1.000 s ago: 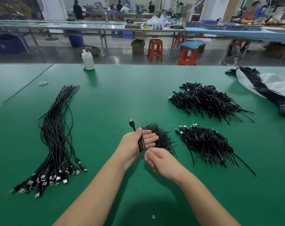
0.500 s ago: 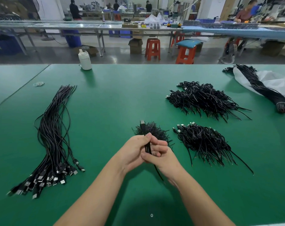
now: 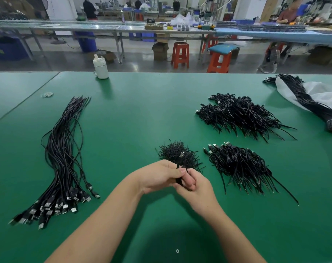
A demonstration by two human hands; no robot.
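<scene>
Both hands meet low in the middle of the green table (image 3: pixel 134 118). The left hand (image 3: pixel 157 177) has its grip curled round a black cable (image 3: pixel 178 180), thumb pressed on top. The right hand (image 3: pixel 198 188) comes in from the other side, its grip narrow, fingers curled and pinching the same cable. The two hands touch. The cable is held just above the table, bunched between the two palms, and its plug (image 3: pixel 182 155) pokes up past the knuckles. How it is folded inside the hands is hidden.

Just beyond the hands lies a small bristly heap of black ties (image 3: pixel 172 149). To its right, near the right hand, is a pile of coiled cables (image 3: pixel 237 164), silver plugs at its far edge. Further back sits a bigger pile (image 3: pixel 241 114) of the same kind. Far right, a tied bundle (image 3: pixel 309 103) lies across a white bag (image 3: pixel 320 90).

Over on the left, well apart from the hands, a long sheaf of straight cables (image 3: pixel 64 149) runs down the table, plugs fanned out at the near end. A white bottle (image 3: pixel 101 68) stands at the far edge, and rubber bands (image 3: pixel 47 94) lie off to the far left.
</scene>
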